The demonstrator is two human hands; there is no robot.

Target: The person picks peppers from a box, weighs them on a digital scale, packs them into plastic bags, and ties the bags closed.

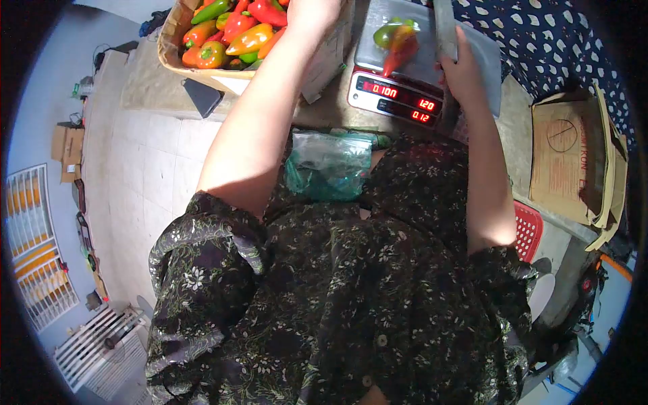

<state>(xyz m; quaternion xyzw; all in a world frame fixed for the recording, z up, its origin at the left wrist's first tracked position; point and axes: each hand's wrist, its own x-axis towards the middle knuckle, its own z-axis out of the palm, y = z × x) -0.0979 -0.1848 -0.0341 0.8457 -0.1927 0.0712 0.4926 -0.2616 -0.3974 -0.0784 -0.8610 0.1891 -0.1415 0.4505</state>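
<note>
Dark floral fabric of the person's shirt (324, 290) lies nearest the camera, with a clear and green plastic bag (329, 169) just above it. Beyond, a digital scale (364, 101) shows lit red figures, and on its pan (368, 50) lies a green and red pepper (403, 48), perhaps two touching; the glare makes it hard to tell. The left hand (317, 9) reaches past the right side of a basket (167, 54) of peppers (236, 30); the upper edge cuts off its fingers, so whether it is wide, narrow or holding something cannot be told. The right hand (466, 77) is bent around the lower part of a grey strip (445, 30) beside the pan, though its grip is partly hidden.

For a true reading, the pepper is best kept near the middle of the pan, clear of its edges. Right-hand fingers and the strip ought not to press on the pan, since any weight there would likely raise the figures. Setting peppers down gently, then waiting until the digits steady, gives the surest result.
</note>
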